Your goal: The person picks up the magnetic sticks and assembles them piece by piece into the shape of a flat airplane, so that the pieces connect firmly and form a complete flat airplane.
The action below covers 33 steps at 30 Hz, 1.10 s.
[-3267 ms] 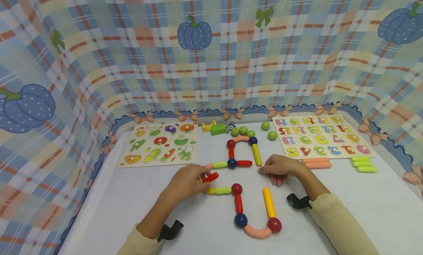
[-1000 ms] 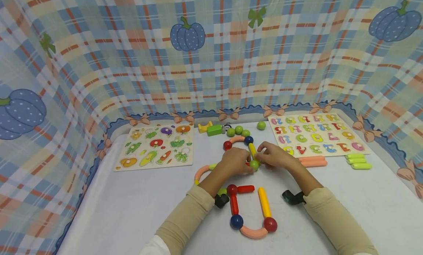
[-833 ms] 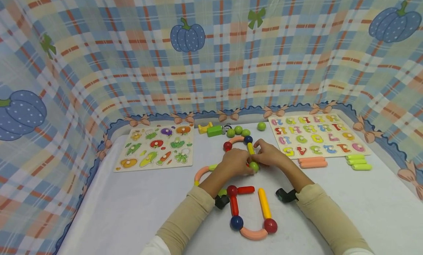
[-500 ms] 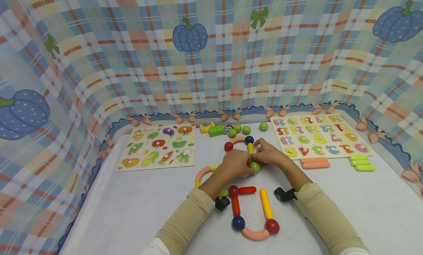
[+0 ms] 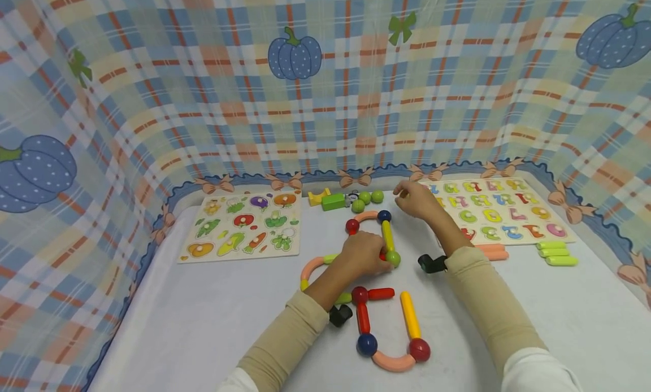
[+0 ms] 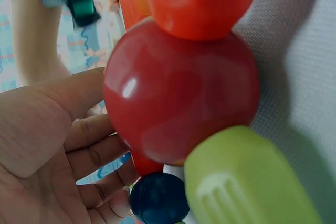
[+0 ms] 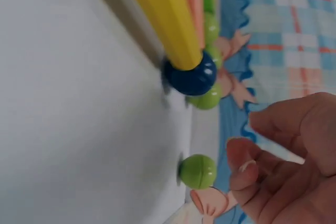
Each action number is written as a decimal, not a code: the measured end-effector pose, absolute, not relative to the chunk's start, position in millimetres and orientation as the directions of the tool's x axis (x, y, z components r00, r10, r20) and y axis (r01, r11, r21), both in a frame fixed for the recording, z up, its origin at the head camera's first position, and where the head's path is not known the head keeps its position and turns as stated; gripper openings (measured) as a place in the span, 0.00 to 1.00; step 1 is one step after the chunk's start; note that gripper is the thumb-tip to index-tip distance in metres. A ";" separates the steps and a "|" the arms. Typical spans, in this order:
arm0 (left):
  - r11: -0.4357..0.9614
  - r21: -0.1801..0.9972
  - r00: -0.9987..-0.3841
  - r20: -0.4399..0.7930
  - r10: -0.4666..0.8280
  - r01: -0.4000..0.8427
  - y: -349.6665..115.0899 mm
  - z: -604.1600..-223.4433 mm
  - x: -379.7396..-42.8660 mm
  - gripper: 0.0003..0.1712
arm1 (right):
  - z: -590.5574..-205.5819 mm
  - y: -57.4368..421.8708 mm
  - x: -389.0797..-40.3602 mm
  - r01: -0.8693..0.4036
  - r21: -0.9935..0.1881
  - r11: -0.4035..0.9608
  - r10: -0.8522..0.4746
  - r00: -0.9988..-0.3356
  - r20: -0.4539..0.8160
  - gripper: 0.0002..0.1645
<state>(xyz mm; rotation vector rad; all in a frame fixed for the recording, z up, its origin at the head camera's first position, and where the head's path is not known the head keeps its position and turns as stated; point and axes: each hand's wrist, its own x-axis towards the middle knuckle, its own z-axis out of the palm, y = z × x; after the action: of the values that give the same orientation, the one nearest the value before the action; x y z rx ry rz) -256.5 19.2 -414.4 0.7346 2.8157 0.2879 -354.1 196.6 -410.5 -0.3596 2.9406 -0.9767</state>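
My left hand [image 5: 363,253] pinches a green ball [image 5: 394,259] at the lower end of a yellow stick [image 5: 388,235]. A red stick meets that ball, mostly covered by the fingers. The yellow stick runs up to a navy ball [image 5: 384,216], joined through a curved pink stick [image 5: 366,216] to a red ball [image 5: 352,226]. My right hand [image 5: 419,200] hovers at the far side, fingers loosely bent and holding nothing. A loose green ball [image 7: 198,171] lies near its fingertips in the right wrist view; the hand hides it in the head view.
Nearer me, another red ball [image 5: 359,295] bears a short red stick [image 5: 380,294], opposite an orange-yellow stick [image 5: 409,314]. Vegetable [image 5: 241,225] and number [image 5: 503,211] puzzle boards flank the back. Pink sticks [image 5: 493,252] and light green sticks [image 5: 559,253] lie at right.
My left hand left the short red stick on the nearer red ball and moved to the green ball. The green ball joined the yellow stick; my right hand then withdrew toward the back.
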 end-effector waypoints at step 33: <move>0.589 0.197 -0.526 -0.294 0.798 0.784 16.9 -410.7 -126.7 0.37 | -432.1 206.3 -214.0 -0.067 -0.735 0.675 -0.390 -0.878 -0.278 0.13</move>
<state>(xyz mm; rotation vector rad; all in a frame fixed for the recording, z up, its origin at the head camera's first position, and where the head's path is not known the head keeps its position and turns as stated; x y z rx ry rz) -126.7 16.9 -410.7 1.2804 2.4697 0.0566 -214.0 206.3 -432.1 -0.3567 2.4745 -1.0624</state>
